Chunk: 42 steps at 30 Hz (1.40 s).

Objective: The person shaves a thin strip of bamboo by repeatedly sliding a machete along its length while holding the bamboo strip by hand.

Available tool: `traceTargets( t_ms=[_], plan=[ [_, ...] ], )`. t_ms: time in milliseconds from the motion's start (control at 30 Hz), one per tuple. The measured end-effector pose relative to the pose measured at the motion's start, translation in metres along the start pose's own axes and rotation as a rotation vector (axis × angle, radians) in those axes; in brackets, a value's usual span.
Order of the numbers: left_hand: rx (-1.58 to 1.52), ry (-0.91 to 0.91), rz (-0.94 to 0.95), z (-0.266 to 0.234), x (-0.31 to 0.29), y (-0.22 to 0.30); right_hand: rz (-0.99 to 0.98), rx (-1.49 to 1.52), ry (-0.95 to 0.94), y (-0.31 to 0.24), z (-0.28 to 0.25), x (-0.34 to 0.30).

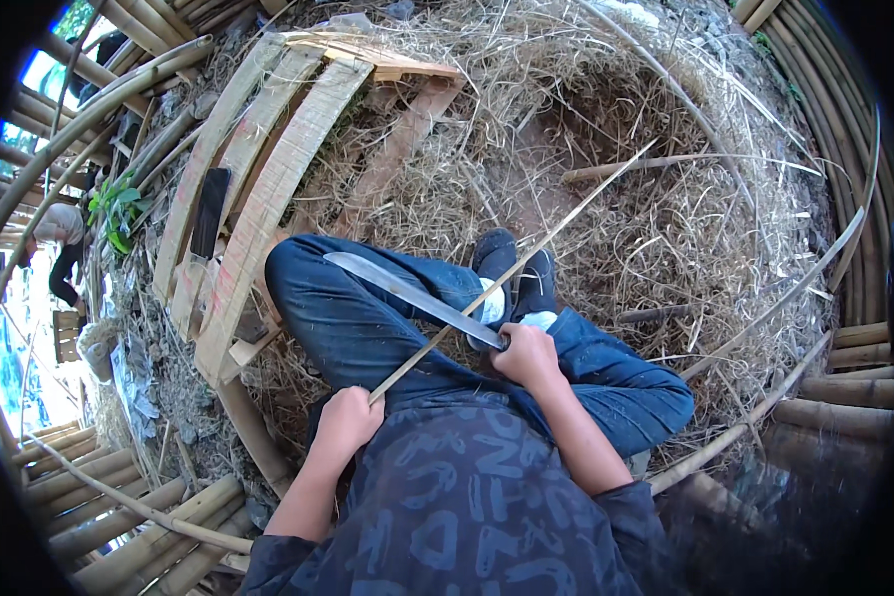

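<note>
My left hand [349, 421] is closed on the near end of a thin bamboo strip [566, 221]. From there the strip slants up and to the right, past my crossed legs, and its far tip is over the shavings. My right hand [528, 357] grips a machete [397, 289], its handle mostly hidden in my fingers. The long grey blade points to the left across my shins, toward my left knee. Strip and blade cross just left of my right hand; whether they touch, I cannot tell.
Left of my knee stands a wooden slatted crate [268, 214] with a dark phone-shaped object [209, 211] on it. Curly bamboo shavings [646, 238] cover the ground ahead. Bamboo poles [844, 129] line the right side. A person [62, 233] is in the distance at the far left.
</note>
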<state>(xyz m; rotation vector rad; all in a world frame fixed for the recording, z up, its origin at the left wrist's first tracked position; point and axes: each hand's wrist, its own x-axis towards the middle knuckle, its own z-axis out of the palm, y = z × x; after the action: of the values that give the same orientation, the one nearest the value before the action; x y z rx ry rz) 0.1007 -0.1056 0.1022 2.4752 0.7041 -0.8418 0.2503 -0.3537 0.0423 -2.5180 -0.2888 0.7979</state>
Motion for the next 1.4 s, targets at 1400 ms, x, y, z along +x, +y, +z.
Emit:
traceTargets(
  t_ms=[1400],
  plan=[
    [-0.049,-0.052,-0.104,-0.007,0.016,0.012,-0.127,-0.112,0.114,0.013,0.015,0.016]
  ],
)
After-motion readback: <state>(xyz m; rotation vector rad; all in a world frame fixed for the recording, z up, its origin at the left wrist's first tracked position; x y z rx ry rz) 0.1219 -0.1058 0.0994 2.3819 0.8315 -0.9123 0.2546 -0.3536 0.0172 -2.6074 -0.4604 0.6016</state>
